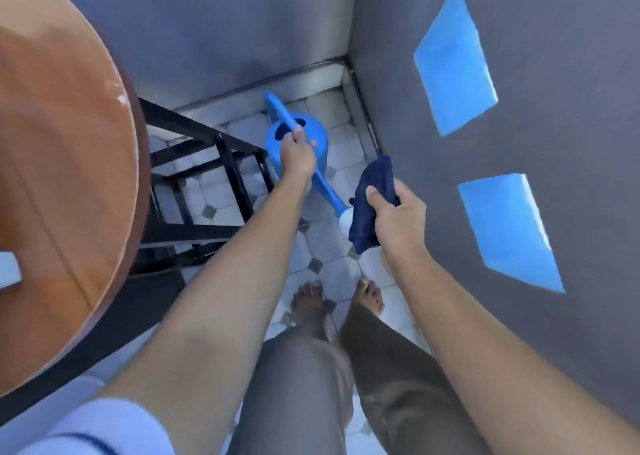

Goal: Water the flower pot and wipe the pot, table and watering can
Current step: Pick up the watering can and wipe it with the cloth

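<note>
A blue watering can (320, 139) hangs low over the tiled floor near the corner of two grey walls. My left hand (298, 154) is shut on its top handle. Its long spout runs toward me and ends in a white rose (345, 219). My right hand (398, 212) grips a dark blue cloth (369, 208), which touches the spout's end. The round wooden table (59, 177) fills the left side. No flower pot is in view.
Black metal table legs (221, 174) stand left of the can. Grey walls close the corner at the back and right, with blue light patches (453, 63) on the right wall. My bare feet (339, 302) stand on the pale tiled floor.
</note>
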The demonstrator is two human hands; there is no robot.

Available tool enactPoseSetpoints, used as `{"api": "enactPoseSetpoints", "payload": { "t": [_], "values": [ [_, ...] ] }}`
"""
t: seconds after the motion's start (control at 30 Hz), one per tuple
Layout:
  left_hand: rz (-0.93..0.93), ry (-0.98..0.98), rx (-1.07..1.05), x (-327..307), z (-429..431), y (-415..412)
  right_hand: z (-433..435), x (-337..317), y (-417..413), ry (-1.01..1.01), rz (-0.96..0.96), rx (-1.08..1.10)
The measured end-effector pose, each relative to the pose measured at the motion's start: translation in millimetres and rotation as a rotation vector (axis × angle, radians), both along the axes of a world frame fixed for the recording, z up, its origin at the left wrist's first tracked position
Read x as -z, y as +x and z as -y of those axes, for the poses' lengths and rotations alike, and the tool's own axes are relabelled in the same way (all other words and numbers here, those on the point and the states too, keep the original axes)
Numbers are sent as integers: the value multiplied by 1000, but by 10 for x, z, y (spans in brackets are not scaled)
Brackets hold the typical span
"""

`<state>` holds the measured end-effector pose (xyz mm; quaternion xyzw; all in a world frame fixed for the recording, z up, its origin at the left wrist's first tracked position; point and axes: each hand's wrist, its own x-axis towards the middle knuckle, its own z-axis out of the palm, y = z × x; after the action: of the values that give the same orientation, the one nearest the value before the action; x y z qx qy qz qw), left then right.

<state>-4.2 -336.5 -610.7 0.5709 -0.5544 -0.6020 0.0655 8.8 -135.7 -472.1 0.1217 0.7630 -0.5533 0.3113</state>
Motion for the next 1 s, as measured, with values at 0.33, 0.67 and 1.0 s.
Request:
{"api": "enactPoseSetpoints", "payload": {
  "t": [0.33, 0.67, 1.0],
  "values": [
    [39, 83, 111, 1787, 483, -412, 280, 1479, -552, 16, 4, 15],
    [33, 138, 39, 1560, 521, -286, 741, 1819, -887, -122, 45, -34],
    [-579, 803, -154, 337, 343, 89, 1347, 1615, -1247, -450, 342, -260]
  ]
}}
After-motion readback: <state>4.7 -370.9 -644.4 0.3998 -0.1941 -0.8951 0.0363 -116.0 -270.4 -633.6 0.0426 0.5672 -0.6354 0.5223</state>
